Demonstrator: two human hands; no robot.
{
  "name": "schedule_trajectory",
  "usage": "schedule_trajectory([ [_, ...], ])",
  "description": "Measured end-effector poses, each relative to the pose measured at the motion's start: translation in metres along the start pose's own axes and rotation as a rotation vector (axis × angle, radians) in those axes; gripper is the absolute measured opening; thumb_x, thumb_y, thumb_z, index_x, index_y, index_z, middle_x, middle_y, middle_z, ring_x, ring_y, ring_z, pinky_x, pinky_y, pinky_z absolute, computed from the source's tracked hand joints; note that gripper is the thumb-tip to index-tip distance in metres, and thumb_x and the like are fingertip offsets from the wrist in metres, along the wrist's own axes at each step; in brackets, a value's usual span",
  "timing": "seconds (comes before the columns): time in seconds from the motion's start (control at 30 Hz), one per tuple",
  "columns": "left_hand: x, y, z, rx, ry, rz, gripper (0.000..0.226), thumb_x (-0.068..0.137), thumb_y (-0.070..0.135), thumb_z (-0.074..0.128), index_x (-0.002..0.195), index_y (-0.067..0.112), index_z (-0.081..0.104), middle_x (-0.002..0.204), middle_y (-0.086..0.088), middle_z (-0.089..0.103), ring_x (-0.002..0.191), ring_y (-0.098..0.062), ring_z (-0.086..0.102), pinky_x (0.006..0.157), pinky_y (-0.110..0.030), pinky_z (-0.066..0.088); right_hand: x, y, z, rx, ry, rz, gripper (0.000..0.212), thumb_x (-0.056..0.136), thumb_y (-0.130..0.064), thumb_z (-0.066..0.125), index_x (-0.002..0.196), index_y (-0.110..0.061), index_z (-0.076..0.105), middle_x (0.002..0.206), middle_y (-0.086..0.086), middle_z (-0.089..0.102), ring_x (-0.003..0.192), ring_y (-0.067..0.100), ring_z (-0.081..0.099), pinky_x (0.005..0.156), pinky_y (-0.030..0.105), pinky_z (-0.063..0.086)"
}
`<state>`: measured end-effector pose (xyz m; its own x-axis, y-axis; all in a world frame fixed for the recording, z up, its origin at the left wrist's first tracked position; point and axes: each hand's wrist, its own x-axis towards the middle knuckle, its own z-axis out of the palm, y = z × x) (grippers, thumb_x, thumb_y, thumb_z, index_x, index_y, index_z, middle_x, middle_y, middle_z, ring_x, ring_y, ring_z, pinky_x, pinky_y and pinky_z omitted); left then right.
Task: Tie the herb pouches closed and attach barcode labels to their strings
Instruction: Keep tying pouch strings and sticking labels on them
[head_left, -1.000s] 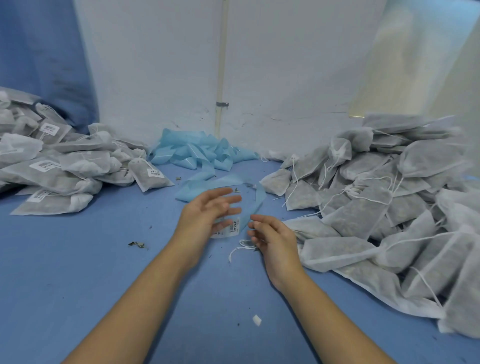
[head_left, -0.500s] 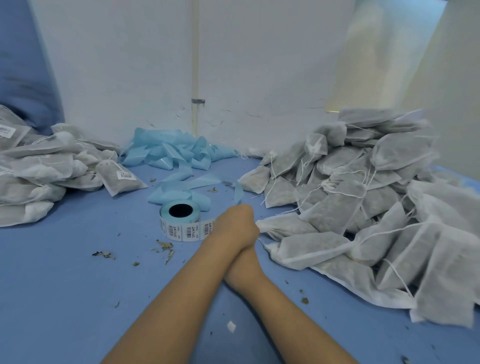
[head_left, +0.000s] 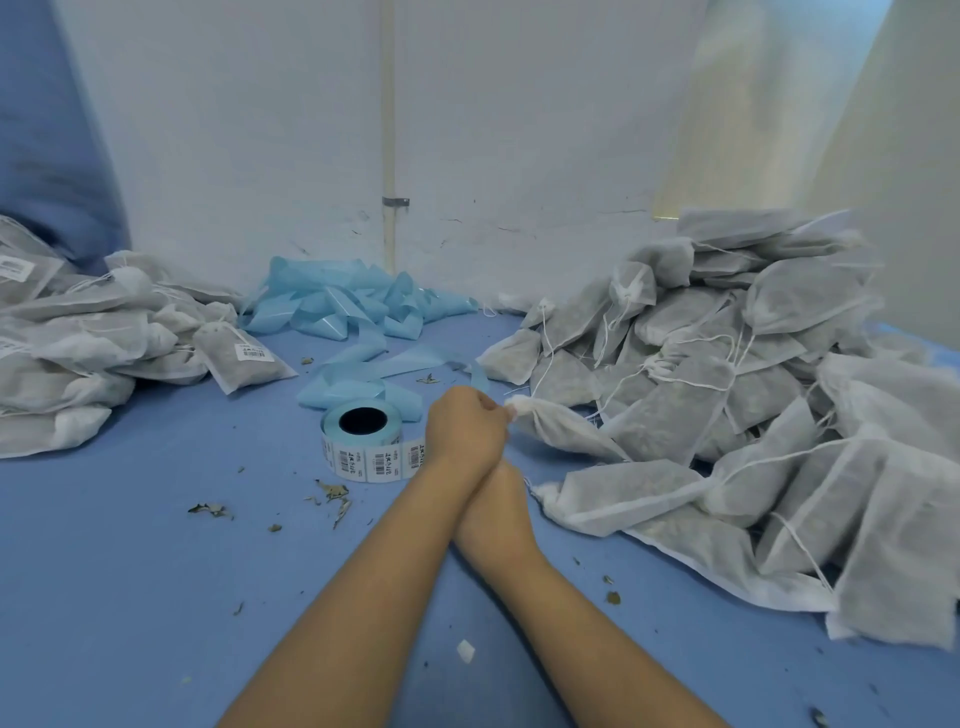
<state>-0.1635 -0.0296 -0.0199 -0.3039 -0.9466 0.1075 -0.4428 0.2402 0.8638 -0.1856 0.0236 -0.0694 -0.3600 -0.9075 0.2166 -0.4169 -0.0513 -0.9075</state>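
My left hand (head_left: 467, 428) is curled into a fist and pinches the gathered neck of a white herb pouch (head_left: 563, 431) at the near edge of the right pile. This pouch lies tilted, its neck lifted toward the hand. My left forearm crosses over my right hand (head_left: 493, 506), whose fingers are hidden beneath it. A roll of barcode labels (head_left: 363, 441) on blue backing stands just left of my left hand, touching nothing I hold.
A tall pile of unlabelled stringed pouches (head_left: 753, 374) fills the right side. Labelled pouches (head_left: 104, 343) are heaped at the left. Peeled blue backing strips (head_left: 337, 306) lie by the back wall. Herb crumbs (head_left: 332, 493) dot the blue table (head_left: 130, 597).
My hands, apart and open a second ago, have come together with the left crossed over the right. The left hand now grips a pouch neck at the right pile's edge.
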Motion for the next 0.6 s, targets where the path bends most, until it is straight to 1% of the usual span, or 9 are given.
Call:
schedule_trajectory([
  [0.03, 0.001, 0.002, -0.003, -0.139, -0.010, -0.037, 0.031, 0.089, 0.022, 0.064, 0.060, 0.013, 0.061, 0.059, -0.002, 0.058, 0.054, -0.018, 0.045, 0.054, -0.028, 0.038, 0.001, -0.002, -0.002, -0.064, 0.119, -0.013, 0.039, 0.086, 0.004, 0.051, 0.055, -0.019, 0.048, 0.053, -0.008, 0.051, 0.055, 0.002, 0.036, 0.047, 0.020, 0.027],
  [0.1, 0.002, 0.011, -0.010, -0.413, 0.000, -0.097, 0.031, 0.088, 0.021, 0.065, 0.059, 0.014, 0.060, 0.050, 0.003, 0.049, 0.046, -0.013, 0.037, 0.048, -0.025, 0.030, -0.003, -0.004, -0.003, 0.000, 0.336, -0.093, 0.046, 0.079, -0.001, 0.054, 0.044, -0.024, 0.034, 0.040, -0.010, 0.038, 0.046, 0.006, 0.029, 0.046, 0.024, 0.021],
  [0.13, 0.002, 0.015, -0.013, -0.485, 0.002, -0.099, 0.030, 0.089, 0.021, 0.065, 0.060, 0.014, 0.061, 0.047, 0.005, 0.046, 0.044, -0.012, 0.036, 0.047, -0.024, 0.029, -0.005, -0.004, -0.004, 0.070, 0.414, -0.139, 0.043, 0.078, -0.004, 0.052, 0.045, -0.025, 0.034, 0.041, -0.010, 0.038, 0.048, 0.007, 0.031, 0.047, 0.024, 0.023],
  [0.2, -0.006, 0.018, -0.017, -0.496, -0.023, -0.061, 0.027, 0.092, 0.020, 0.061, 0.066, 0.015, 0.065, 0.046, 0.006, 0.044, 0.041, -0.010, 0.037, 0.046, -0.022, 0.031, -0.006, -0.005, -0.006, 0.155, 0.527, -0.173, 0.030, 0.078, -0.008, 0.047, 0.052, -0.024, 0.043, 0.051, -0.011, 0.047, 0.053, 0.006, 0.041, 0.052, 0.019, 0.031],
  [0.27, -0.016, 0.013, -0.023, -0.546, -0.052, -0.052, 0.023, 0.095, 0.013, 0.054, 0.075, 0.013, 0.066, 0.048, 0.005, 0.041, 0.037, -0.006, 0.036, 0.041, -0.017, 0.032, -0.002, -0.005, -0.010, 0.229, 0.597, -0.100, 0.028, 0.084, -0.004, 0.049, 0.062, -0.020, 0.053, 0.061, -0.009, 0.056, 0.058, 0.002, 0.048, 0.057, 0.016, 0.037],
  [0.3, -0.018, 0.006, -0.023, -0.615, -0.080, -0.069, 0.022, 0.095, 0.009, 0.051, 0.079, 0.010, 0.066, 0.047, 0.006, 0.039, 0.035, -0.005, 0.033, 0.038, -0.015, 0.030, 0.000, -0.005, -0.012, 0.273, 0.616, -0.050, 0.028, 0.087, -0.002, 0.049, 0.066, -0.020, 0.057, 0.064, -0.008, 0.058, 0.059, 0.002, 0.050, 0.061, 0.018, 0.041],
  [0.37, -0.026, -0.005, -0.026, -0.706, -0.124, -0.099, 0.020, 0.095, 0.003, 0.046, 0.089, 0.006, 0.065, 0.044, 0.006, 0.036, 0.034, -0.004, 0.029, 0.036, -0.014, 0.026, 0.002, -0.002, -0.014, 0.344, 0.601, 0.019, 0.025, 0.089, -0.005, 0.049, 0.073, -0.019, 0.061, 0.067, -0.005, 0.060, 0.062, 0.011, 0.053, 0.065, 0.027, 0.045],
  [0.47, -0.034, -0.024, -0.026, -0.751, -0.140, -0.133, 0.023, 0.092, -0.003, 0.044, 0.100, 0.007, 0.063, 0.044, 0.004, 0.037, 0.034, -0.004, 0.029, 0.035, -0.015, 0.024, 0.002, -0.002, -0.011, 0.331, 0.477, 0.015, 0.021, 0.089, -0.010, 0.054, 0.073, -0.015, 0.066, 0.066, -0.003, 0.063, 0.063, 0.009, 0.055, 0.062, 0.022, 0.045],
  [0.6, -0.042, -0.042, -0.023, -0.748, -0.153, -0.147, 0.034, 0.090, -0.006, 0.041, 0.100, 0.019, 0.061, 0.044, 0.004, 0.034, 0.036, -0.006, 0.027, 0.036, -0.018, 0.022, 0.005, -0.001, -0.009, 0.311, 0.330, -0.002, 0.014, 0.087, -0.009, 0.061, 0.075, -0.014, 0.067, 0.063, -0.009, 0.063, 0.062, 0.003, 0.056, 0.060, 0.015, 0.044],
])
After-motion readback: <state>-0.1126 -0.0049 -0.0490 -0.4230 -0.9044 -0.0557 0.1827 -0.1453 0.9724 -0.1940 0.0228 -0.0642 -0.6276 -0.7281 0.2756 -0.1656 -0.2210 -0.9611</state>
